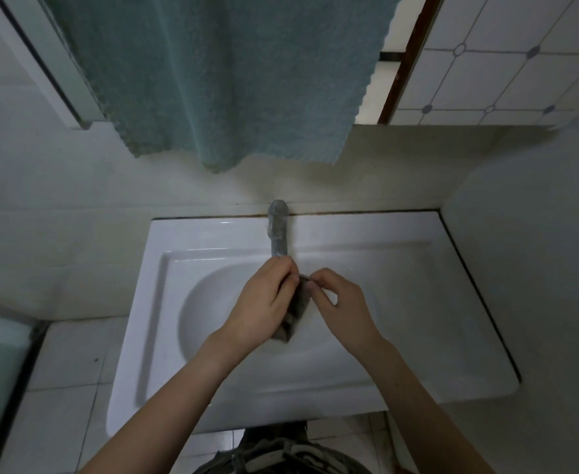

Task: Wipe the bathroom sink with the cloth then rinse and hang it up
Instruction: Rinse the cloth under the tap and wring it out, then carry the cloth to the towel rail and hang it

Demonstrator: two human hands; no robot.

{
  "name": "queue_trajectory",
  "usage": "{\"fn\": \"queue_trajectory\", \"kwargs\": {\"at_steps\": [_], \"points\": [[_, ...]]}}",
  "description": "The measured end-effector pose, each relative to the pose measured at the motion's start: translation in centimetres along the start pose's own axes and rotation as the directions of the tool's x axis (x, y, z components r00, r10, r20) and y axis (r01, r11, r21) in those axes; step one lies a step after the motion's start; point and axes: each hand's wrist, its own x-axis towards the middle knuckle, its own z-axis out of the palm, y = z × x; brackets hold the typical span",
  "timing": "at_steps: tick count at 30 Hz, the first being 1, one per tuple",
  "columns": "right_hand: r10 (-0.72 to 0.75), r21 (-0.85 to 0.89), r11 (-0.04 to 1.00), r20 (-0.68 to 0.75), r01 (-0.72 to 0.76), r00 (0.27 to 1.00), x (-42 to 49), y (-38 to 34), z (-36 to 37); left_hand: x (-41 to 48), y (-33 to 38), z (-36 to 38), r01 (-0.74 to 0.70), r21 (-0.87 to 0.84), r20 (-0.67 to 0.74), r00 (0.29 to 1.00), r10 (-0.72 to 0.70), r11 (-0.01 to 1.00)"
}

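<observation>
A white rectangular sink (400, 302) fills the middle of the view, with a metal faucet (277, 230) at its back edge. Over the basin, just below the spout, both hands hold a small dark grey cloth (293, 318) that hangs down bunched between them. My left hand (264, 302) grips the cloth's left side with curled fingers. My right hand (339, 302) pinches its upper edge between thumb and fingertips. Most of the cloth is hidden behind my left hand. I cannot tell whether water is running.
A large teal towel (226, 80) hangs on the wall above the faucet. A mirror edge (486, 63) reflecting tiled wall sits at the upper right. A white wall (537, 251) closes in on the right, and floor tiles (69, 388) lie to the left.
</observation>
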Motion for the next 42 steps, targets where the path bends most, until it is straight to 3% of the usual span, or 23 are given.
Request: {"fn": "queue_trajectory", "kwargs": {"at_steps": [8,14,18,21,27,31,35,42], "points": [[0.07,0.348,0.936,-0.022,-0.058,0.997,-0.1,-3.2,-0.6,-0.3,0.2,-1.4,0.196,-0.336,-0.039,0.974,-0.221,0.921],[0.082,0.528,0.845,0.026,-0.084,0.996,-0.4,-6.4,0.3,-4.7,-2.6,-3.6,0.408,-0.566,-0.156,0.8,-0.579,0.716],[0.043,0.621,0.773,0.158,-0.133,0.987,-0.6,-8.9,1.9,-11.3,-3.9,-5.0,0.485,-0.575,-0.307,0.618,-0.724,0.659],[-0.034,0.735,0.649,0.286,-0.196,0.958,-0.9,-12.0,3.2,-17.2,-4.4,-5.3,0.506,-0.625,-0.423,0.421,-0.802,0.595],[-0.348,0.791,0.524,0.537,-0.315,0.769,-3.0,-18.2,6.8,-29.1,-2.4,-4.5,0.421,-0.748,-0.574,-0.025,-0.818,0.512],[-0.445,0.75,0.547,0.637,-0.373,0.629,-5.4,-21.4,10.7,-35.4,-0.1,-3.7,0.355,-0.794,-0.591,-0.259,-0.764,0.493],[-0.469,0.666,0.689,0.71,-0.285,0.525,-8.3,-21.6,16.5,-40.5,0.8,-2.6,0.273,-0.832,-0.554,-0.397,-0.732,0.482],[-0.322,0.401,0.904,0.867,-0.149,0.381,-15.9,-18.4,27.3,-51.2,0.3,-0.5,0.129,-0.903,-0.411,-0.536,-0.737,0.409]]}}
